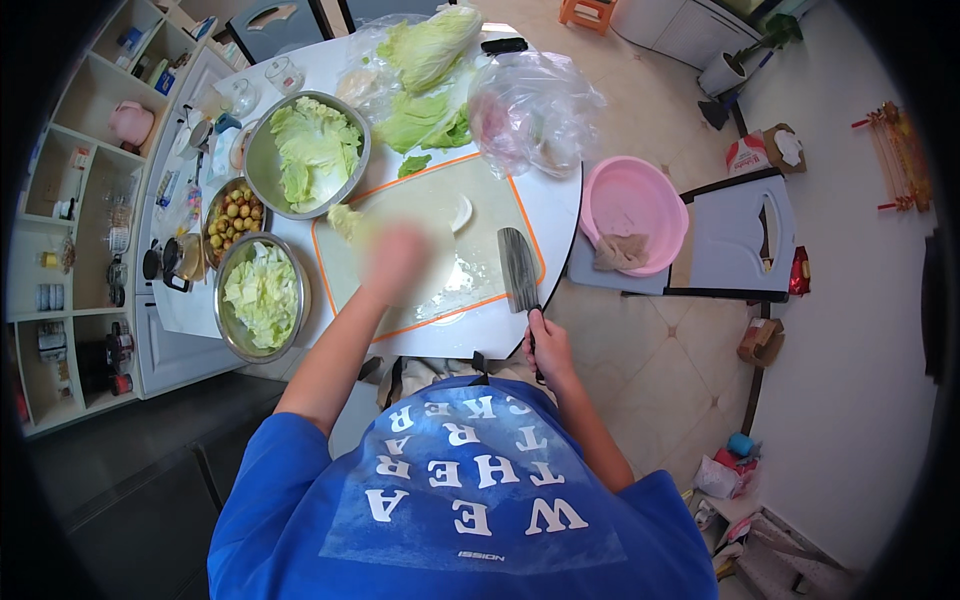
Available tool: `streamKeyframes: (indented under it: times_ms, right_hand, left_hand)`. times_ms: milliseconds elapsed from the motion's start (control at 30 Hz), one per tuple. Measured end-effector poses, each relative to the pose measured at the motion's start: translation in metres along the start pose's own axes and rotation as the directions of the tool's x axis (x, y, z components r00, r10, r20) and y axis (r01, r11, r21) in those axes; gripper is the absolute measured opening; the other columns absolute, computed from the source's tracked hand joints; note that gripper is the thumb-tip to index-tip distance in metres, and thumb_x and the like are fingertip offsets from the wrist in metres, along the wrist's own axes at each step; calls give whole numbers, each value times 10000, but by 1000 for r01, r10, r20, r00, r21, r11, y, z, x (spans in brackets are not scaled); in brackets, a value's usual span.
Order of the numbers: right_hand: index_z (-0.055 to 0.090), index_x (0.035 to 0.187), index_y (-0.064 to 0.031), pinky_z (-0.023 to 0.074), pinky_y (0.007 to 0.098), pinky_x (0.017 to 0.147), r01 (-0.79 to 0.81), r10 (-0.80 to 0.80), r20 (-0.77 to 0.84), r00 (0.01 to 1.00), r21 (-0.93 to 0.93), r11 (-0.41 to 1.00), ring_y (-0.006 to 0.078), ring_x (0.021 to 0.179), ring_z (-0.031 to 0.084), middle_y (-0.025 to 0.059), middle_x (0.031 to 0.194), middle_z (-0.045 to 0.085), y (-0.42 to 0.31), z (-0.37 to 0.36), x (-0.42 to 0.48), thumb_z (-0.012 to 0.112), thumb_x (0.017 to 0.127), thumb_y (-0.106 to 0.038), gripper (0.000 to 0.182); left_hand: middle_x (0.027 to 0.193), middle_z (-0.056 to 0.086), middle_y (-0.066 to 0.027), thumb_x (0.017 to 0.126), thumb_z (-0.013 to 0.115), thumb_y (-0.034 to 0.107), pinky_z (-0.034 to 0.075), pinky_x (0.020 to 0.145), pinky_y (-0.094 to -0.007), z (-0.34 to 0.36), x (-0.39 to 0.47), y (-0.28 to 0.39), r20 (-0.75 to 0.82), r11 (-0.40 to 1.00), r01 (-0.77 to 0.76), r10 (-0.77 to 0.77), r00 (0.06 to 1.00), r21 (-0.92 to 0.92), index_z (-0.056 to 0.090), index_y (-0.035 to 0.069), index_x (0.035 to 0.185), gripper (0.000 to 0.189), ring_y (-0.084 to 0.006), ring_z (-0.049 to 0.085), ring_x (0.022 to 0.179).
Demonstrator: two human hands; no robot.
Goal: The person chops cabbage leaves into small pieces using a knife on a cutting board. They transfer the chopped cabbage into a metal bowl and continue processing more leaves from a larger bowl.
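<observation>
My right hand (pixel 551 349) grips the dark handle of a kitchen cleaver (pixel 517 270), its blade over the right edge of the cutting board (pixel 420 184) with an orange rim. Over the board's left half is my left hand (pixel 401 259), too blurred to show its fingers or whether it holds anything. A pale yellow-green cabbage piece (pixel 345 222) appears beside it near the board's left edge. One white cabbage slice (pixel 462 213) lies alone toward the board's upper right. Wet patches shine on the lower board.
Left of the board stand a steel bowl of cut cabbage (pixel 262 296), a larger bowl of leaves (pixel 315 154) and a bowl of small round fruit (pixel 236 217). Behind are a napa cabbage (pixel 431 49) and a plastic bag (pixel 532 112). A pink basin (pixel 637 214) with a cloth sits right.
</observation>
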State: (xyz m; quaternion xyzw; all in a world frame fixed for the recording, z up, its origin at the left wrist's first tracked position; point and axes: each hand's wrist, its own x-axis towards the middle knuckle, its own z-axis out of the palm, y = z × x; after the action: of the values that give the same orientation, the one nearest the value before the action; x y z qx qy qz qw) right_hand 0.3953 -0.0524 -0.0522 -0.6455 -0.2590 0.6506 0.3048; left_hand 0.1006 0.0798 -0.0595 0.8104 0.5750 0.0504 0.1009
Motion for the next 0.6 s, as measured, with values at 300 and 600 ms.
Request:
streamKeyframes:
  times_ms: [300,600]
  right_hand:
    - [521,900,-92,321,255,364,-17,22,164,986,-33,999,82,415,417,7,626,527,-5,5,-3,492,1034,-442,375]
    - [546,785,-27,397,307,525,273,-265,66,962,-220,937,112,552,490,25,620,511,-2,25,0,501,1031,-411,459]
  left_hand:
    - [1031,583,-183,773,635,93,446,902,-475,45,-14,25,-49,988,1,-8,999,-153,598,21,1054,293,-348,570,979]
    - [1304,524,-230,763,654,93,351,1083,-513,78,-13,63,-256,969,-49,-15,966,-242,474,11,1360,628,-395,502,1216]
